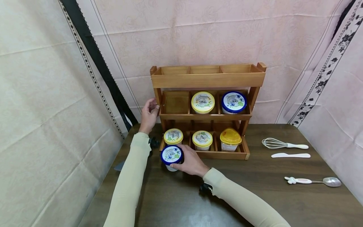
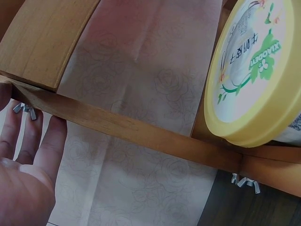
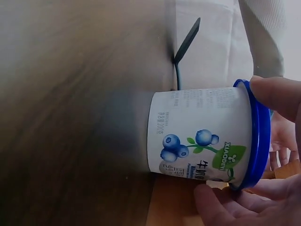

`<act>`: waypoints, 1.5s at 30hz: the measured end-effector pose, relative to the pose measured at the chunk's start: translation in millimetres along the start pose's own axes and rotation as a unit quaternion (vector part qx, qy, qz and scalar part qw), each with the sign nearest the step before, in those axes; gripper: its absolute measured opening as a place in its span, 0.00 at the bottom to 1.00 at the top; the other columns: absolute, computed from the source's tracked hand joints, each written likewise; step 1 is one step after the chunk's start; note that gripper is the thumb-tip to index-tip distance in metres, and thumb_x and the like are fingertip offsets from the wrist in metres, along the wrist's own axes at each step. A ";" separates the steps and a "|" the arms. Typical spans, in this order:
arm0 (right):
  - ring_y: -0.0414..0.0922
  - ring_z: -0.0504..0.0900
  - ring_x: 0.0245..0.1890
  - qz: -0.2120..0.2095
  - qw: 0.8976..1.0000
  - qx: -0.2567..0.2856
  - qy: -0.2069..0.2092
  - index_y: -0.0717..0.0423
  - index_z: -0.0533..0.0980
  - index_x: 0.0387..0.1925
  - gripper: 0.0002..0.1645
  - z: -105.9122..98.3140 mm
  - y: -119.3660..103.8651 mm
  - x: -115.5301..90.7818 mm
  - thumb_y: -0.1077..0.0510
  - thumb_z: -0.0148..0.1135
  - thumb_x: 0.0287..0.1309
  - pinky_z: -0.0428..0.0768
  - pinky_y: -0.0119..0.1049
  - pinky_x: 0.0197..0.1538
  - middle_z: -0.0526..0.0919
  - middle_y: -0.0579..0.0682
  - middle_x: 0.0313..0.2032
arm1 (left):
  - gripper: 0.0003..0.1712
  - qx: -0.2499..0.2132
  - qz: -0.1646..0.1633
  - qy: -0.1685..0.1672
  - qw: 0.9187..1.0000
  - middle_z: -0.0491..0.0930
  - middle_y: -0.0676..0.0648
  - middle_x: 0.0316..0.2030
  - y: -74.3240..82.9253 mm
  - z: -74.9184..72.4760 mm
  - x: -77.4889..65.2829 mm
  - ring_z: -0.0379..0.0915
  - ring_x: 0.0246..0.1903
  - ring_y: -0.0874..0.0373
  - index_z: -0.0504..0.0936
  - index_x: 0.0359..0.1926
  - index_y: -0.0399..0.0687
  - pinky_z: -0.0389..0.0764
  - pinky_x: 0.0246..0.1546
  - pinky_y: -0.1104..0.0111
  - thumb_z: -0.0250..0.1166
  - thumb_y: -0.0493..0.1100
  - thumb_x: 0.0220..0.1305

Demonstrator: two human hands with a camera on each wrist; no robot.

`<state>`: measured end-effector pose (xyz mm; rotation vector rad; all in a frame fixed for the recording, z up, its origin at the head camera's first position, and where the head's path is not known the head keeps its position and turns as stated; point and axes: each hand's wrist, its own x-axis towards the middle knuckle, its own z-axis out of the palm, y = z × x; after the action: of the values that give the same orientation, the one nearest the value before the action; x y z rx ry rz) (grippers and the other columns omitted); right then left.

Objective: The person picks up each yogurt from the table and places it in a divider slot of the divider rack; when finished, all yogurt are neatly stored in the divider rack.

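Note:
My right hand (image 1: 191, 159) grips a white paper tub (image 3: 197, 132) with a blue lid and blueberry print, thumb and fingers around its lid rim. The tub is upright in front of the lower left compartment of a wooden rack (image 1: 208, 82); whether its base touches the table I cannot tell. My left hand (image 1: 149, 115) holds the rack's left upright (image 2: 117, 127), fingertips on its edge beside a wing nut. Behind the held tub, a yellow-lidded tub (image 1: 173, 136) sits in the lower left compartment.
The lower tier also bears a yellow-lidded tub (image 1: 202, 139) and a domed-lid yellow tub (image 1: 230, 138). On the middle tier are yellow-lidded (image 1: 202, 102) and blue-lidded (image 1: 233, 102) tubs. A whisk (image 1: 283, 143), knife (image 1: 290, 155) and spoon (image 1: 313, 181) lie right.

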<state>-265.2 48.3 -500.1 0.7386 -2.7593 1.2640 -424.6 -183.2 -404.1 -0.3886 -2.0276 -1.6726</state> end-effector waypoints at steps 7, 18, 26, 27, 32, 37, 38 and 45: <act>0.55 0.78 0.67 0.005 1.000 -0.001 -0.001 0.55 0.64 0.79 0.60 0.4 -0.1 0.7 0.33 0.79 0.54 0.78 0.57 0.69 0.75 0.58 0.69 | 0.21 -0.002 -0.008 0.000 1.000 0.78 0.43 0.60 1.4 -0.4 -0.6 0.75 0.62 0.48 0.77 0.69 0.52 0.76 0.70 0.52 0.61 0.39 0.79; 0.56 0.77 0.67 0.002 1.000 -0.001 0.028 0.52 0.67 0.76 0.58 -11.1 -6.5 0.5 0.32 0.79 0.52 0.76 0.60 0.69 0.77 0.55 0.68 | 0.22 -0.010 -0.007 0.002 1.000 0.78 0.41 0.61 2.9 1.3 -0.9 0.75 0.62 0.47 0.76 0.69 0.50 0.75 0.71 0.51 0.62 0.39 0.78; 0.52 0.80 0.64 -0.011 0.998 0.018 0.056 0.52 0.68 0.76 0.57 -25.2 -15.2 2.0 0.34 0.81 0.51 0.79 0.56 0.68 0.78 0.53 0.66 | 0.23 -0.015 -0.017 0.005 1.000 0.75 0.35 0.63 4.2 3.7 1.5 0.72 0.64 0.41 0.74 0.71 0.43 0.71 0.73 0.46 0.59 0.34 0.79; 0.53 0.80 0.64 -0.010 0.998 0.021 0.060 0.52 0.68 0.76 0.57 -27.4 -16.7 2.3 0.35 0.81 0.51 0.79 0.57 0.68 0.78 0.53 0.66 | 0.23 -0.014 -0.019 0.005 1.000 0.75 0.34 0.63 4.4 4.0 1.8 0.72 0.64 0.40 0.73 0.71 0.42 0.70 0.73 0.45 0.58 0.33 0.79; 0.52 0.79 0.63 -0.007 0.996 0.035 0.077 0.51 0.68 0.76 0.56 -39.2 -24.2 4.3 0.36 0.82 0.51 0.80 0.57 0.67 0.79 0.51 0.65 | 0.24 -0.008 -0.018 0.005 1.000 0.75 0.34 0.63 4.7 4.4 1.6 0.71 0.65 0.39 0.73 0.72 0.42 0.69 0.74 0.45 0.58 0.34 0.79; 0.51 0.79 0.63 -0.009 0.995 0.036 0.093 0.48 0.67 0.77 0.57 -52.6 -32.5 6.9 0.36 0.82 0.51 0.79 0.56 0.66 0.79 0.49 0.65 | 0.23 -0.008 -0.005 0.001 1.000 0.77 0.37 0.61 4.0 2.9 0.9 0.74 0.63 0.43 0.75 0.70 0.46 0.72 0.73 0.49 0.61 0.37 0.79; 0.51 0.78 0.63 -0.011 0.995 0.037 0.095 0.48 0.67 0.77 0.57 -55.3 -34.2 7.6 0.36 0.82 0.51 0.79 0.56 0.67 0.79 0.49 0.65 | 0.23 -0.009 -0.004 0.001 1.000 0.77 0.37 0.61 3.7 2.5 1.0 0.74 0.63 0.43 0.75 0.70 0.46 0.73 0.73 0.50 0.61 0.37 0.78; 0.51 0.79 0.64 -0.034 0.992 0.047 0.111 0.50 0.66 0.78 0.57 -73.3 -45.9 11.1 0.38 0.82 0.53 0.80 0.55 0.68 0.77 0.50 0.67 | 0.22 0.001 -0.008 -0.001 1.000 0.77 0.40 0.61 3.0 1.2 0.7 0.75 0.63 0.46 0.76 0.70 0.50 0.74 0.72 0.51 0.61 0.39 0.79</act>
<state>-268.4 70.7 -415.9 0.6456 -2.4934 1.3790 -423.9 -181.4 -401.3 -0.3734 -2.0388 -1.6807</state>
